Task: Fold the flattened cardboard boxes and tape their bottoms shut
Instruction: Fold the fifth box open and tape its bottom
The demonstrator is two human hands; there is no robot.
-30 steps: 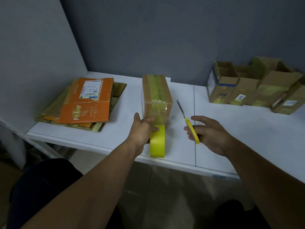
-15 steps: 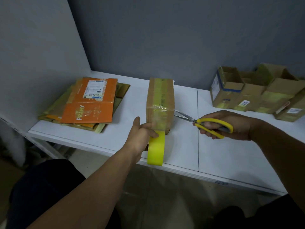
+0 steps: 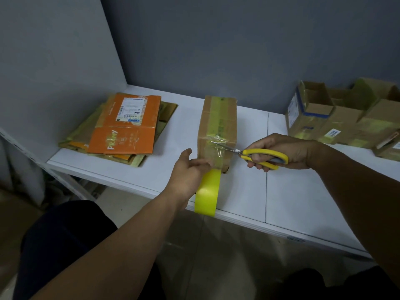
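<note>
Cardboard box (image 3: 218, 124) just beyond left grip (image 3: 186, 176)

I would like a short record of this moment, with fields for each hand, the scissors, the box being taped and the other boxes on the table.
left hand: holds the yellow tape roll at the table edge
right hand: grips the scissors
scissors: blades point left, at the tape on the near face of the box
box: folded, standing, tape strip along its top
flat boxes: stacked at the left, orange one on top
folded boxes: grouped at the right, tops open
</note>
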